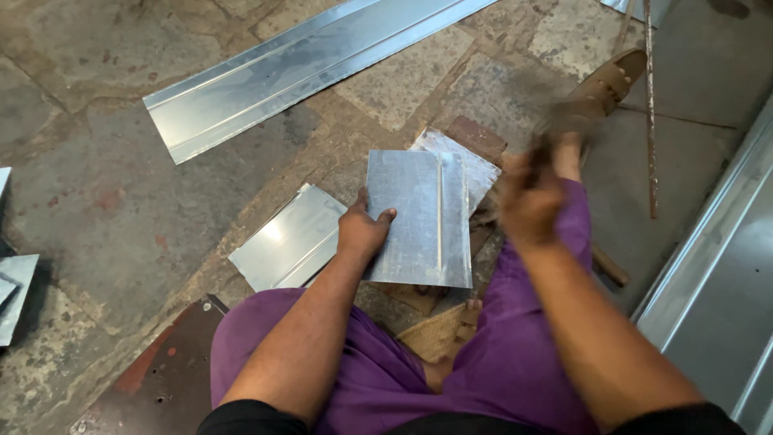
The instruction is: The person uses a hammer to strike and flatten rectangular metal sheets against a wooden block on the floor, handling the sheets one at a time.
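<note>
A rough stone floor (97, 193) is stretching out beneath a seated person in purple trousers (499, 362). The left hand (362, 229) is gripping the left edge of a rectangular metal sheet (423, 213), thumb lying on top, and is holding it flat just above the knees. A raised seam is running down the sheet near its right side. The right hand (527, 197) is hanging just right of the sheet, smeared by motion; it seems to be clutching a dark tool, but I cannot tell for sure. Two more cut pieces (290, 238) are lying under the held sheet. A long folded metal strip (298, 68) is lying well apart, farther up the floor.
</note>
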